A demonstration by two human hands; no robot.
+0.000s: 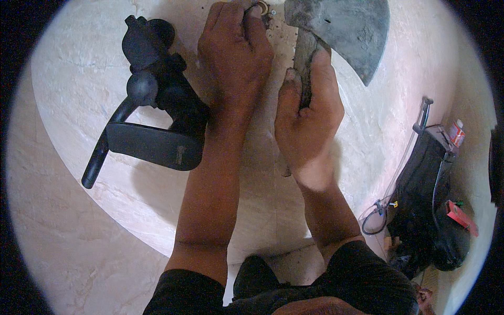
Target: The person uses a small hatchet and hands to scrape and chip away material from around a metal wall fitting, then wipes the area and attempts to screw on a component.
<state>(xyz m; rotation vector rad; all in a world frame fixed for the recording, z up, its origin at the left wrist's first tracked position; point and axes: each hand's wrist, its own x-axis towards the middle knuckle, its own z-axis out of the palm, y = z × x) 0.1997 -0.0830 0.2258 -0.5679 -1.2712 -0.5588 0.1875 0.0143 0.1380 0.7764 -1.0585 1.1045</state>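
Observation:
My right hand [310, 121] grips the dark wooden handle [305, 63] of a hatchet. The hatchet's broad grey blade [353, 34] reaches up and to the right past my fingertips. At the top edge, my left hand [233, 52] is closed with its fingers bent under. A small brass-coloured ring [264, 7] shows beside its thumb tip. What the fingers hold, if anything, is hidden. Dark crumbs and a tiny pale bit lie on the surface by that thumb. To the left of my left forearm rests a black power tool [173, 100], drill-like, with a side handle [100, 157].
On the right lies a black bag [420, 194], with a red item [462, 218] on it and a red-and-white container [457, 133] near its top. A thin cable [374, 210] loops beside the bag. The pale, marble-patterned surface [105, 79] has a curved-looking edge on the left.

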